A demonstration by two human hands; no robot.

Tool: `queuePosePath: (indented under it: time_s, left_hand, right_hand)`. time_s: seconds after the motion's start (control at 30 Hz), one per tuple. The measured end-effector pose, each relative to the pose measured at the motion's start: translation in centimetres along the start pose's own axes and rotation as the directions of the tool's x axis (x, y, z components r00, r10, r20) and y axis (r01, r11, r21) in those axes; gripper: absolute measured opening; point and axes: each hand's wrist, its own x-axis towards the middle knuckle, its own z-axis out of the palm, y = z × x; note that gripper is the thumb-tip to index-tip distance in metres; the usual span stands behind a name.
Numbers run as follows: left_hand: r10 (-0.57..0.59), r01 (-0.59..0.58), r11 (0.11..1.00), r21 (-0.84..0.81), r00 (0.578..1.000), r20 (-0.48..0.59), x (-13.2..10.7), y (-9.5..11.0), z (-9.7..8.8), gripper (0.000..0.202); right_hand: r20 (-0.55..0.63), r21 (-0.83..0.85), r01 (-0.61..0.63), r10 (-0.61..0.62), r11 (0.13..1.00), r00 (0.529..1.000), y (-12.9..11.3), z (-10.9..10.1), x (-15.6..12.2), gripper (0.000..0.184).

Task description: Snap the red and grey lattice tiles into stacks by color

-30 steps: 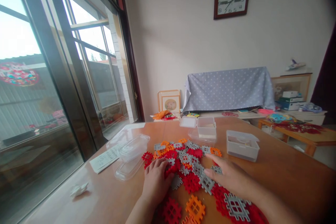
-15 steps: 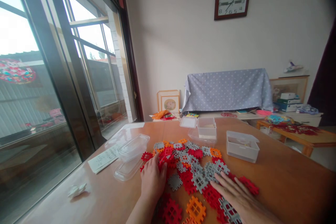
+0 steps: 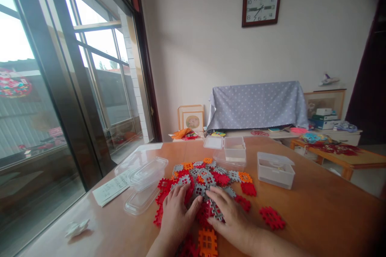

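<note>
Left hand, right hand: fingers spread, pressed on the heap of red, orange and grey interlocking plastic tiles. Palms hide whether any tile is gripped; can't tell. Orange tile cut off at frame bottom. Loose red tile apart on wooden bench, near clear plastic tub.

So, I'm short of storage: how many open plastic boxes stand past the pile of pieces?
2: the back box, just behind the pile, and the right box, farther right. Neither looks hidden.
</note>
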Motion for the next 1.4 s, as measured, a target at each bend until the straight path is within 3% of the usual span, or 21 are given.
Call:
queuePosePath:
  time_s: [0.13,0.23,0.27,0.33,0.43,0.57,0.67,0.87,1.03,1.17,1.3,1.4]
  left_hand:
    - [0.031,-0.031,1.0,-0.001,0.999,0.024,-0.1,0.2,-0.1,0.068]
    - [0.031,-0.031,0.999,-0.012,0.999,0.007,-0.2,0.3,-0.2,0.065]
    - [0.029,-0.029,0.999,-0.015,1.0,0.001,-0.2,0.4,-0.4,0.065]
    - [0.039,-0.039,0.999,-0.025,0.999,0.0,-0.5,0.7,-0.7,0.065]
    - [0.135,-0.133,0.99,-0.055,0.99,0.046,-1.0,1.7,-1.1,0.07]
    - [0.322,-0.301,0.945,-0.128,0.925,0.203,-1.6,3.1,-1.1,0.091]
    - [0.344,-0.317,0.938,-0.141,0.897,0.278,-1.6,3.5,-0.8,0.095]
    - [0.265,-0.25,0.964,-0.09,0.926,0.269,-1.4,3.1,-0.7,0.055]
    - [0.262,-0.25,0.965,-0.078,0.935,0.238,-1.4,3.0,-1.0,0.032]
    - [0.274,-0.257,0.961,-0.104,0.938,0.214,-1.4,2.8,-1.0,0.029]
    - [0.267,-0.25,0.96,-0.122,0.953,0.141,-1.3,2.3,-0.7,0.032]
    - [0.278,-0.262,0.951,-0.165,0.957,0.082,-1.1,2.0,-0.7,0.033]
  right_hand:
    - [-0.082,0.102,0.07,-0.062,0.992,0.995,-0.5,-0.3,1.7,0.075]
    - [-0.096,0.117,0.061,-0.05,0.991,0.994,0.3,-2.1,2.7,0.062]
    - [-0.113,0.098,0.038,-0.026,0.994,0.993,1.1,-2.7,3.0,0.058]
    - [-0.192,0.001,-0.125,0.123,0.992,0.974,3.2,-3.8,3.6,0.05]
    - [-0.24,-0.061,-0.283,0.261,0.957,0.935,7.1,-4.8,4.1,0.049]
    - [-0.205,-0.113,-0.37,0.343,0.922,0.917,9.8,-4.8,3.6,0.059]
    - [-0.139,-0.104,-0.344,0.329,0.933,0.934,9.2,-4.1,3.0,0.051]
    - [-0.031,0.036,-0.273,0.274,0.961,0.961,5.9,-3.6,2.7,0.043]
    - [0.009,0.221,-0.242,0.246,0.945,0.969,4.3,-5.4,2.1,0.047]
    - [0.018,0.315,-0.244,0.251,0.917,0.968,5.4,-7.6,-0.5,0.054]
    - [0.007,0.116,-0.388,0.39,0.914,0.921,6.9,-9.1,-5.5,0.08]
    - [0.227,-0.004,-0.33,0.322,0.944,0.919,6.0,-9.6,-8.5,0.1]
